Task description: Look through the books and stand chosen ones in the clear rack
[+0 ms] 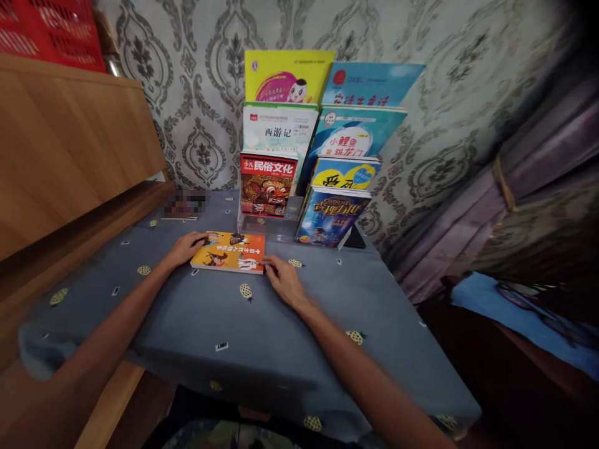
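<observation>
An orange book [228,252] with cartoon figures and Chinese characters lies flat on the table, its title turned sideways or upside down to me. My left hand [186,247] grips its left end, with fingertips over the edge. At the opposite end, my right hand [284,279] has its curled fingers on the right edge. Just behind the book stands a clear acrylic rack [269,229]. It bears a red book [269,186], a white book [279,129] and a yellow book [290,75] in its left column. A dark blue book [333,218] leans at the front of the right column.
Teal and blue books [362,128] rise behind the dark blue one. A blurred flat item [185,204] lies at the table's back left. Wooden furniture [70,131] with a red basket [51,34] borders the left. A patterned cloth [196,330] covers the table; a curtain [468,206] hangs right.
</observation>
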The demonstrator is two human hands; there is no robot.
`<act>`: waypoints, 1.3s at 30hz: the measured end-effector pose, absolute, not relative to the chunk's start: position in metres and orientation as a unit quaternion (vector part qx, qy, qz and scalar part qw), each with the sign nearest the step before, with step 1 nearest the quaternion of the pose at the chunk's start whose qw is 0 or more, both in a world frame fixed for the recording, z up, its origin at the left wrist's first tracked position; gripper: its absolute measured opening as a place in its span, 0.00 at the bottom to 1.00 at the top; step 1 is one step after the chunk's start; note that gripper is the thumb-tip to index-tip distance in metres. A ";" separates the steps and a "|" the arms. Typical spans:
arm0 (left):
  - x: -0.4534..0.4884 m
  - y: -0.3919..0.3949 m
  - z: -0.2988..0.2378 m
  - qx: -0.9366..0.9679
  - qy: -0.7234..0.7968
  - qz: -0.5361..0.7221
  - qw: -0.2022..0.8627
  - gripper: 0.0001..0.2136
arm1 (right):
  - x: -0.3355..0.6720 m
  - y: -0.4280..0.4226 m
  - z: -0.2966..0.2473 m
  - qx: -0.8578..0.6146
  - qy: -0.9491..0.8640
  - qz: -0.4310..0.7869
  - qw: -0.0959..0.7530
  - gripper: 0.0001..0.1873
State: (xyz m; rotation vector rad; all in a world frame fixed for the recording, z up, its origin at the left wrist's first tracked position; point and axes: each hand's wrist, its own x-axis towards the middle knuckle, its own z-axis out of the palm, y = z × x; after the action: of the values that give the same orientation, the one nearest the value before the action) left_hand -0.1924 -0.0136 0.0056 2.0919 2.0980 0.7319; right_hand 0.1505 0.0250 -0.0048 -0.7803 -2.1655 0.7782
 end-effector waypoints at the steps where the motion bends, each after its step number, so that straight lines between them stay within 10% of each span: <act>1: -0.193 -0.019 0.007 0.688 0.682 0.243 0.053 0.23 | 0.150 0.025 -0.005 -0.302 -0.835 0.300 0.349 0.17; 17: -0.160 -0.112 0.003 0.701 0.673 0.237 -0.016 0.21 | 0.149 0.026 -0.004 -0.317 -0.832 0.293 0.348 0.15; 39: -0.043 -0.004 0.015 0.844 0.521 0.122 -0.041 0.30 | 0.152 0.045 -0.013 -0.364 -0.714 0.431 0.415 0.15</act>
State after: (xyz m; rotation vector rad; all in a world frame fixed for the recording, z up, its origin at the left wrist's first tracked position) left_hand -0.0431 -0.0035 0.0145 2.7221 1.6801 0.3925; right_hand 0.1520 0.0451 -0.0126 -0.9133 -1.7945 1.0832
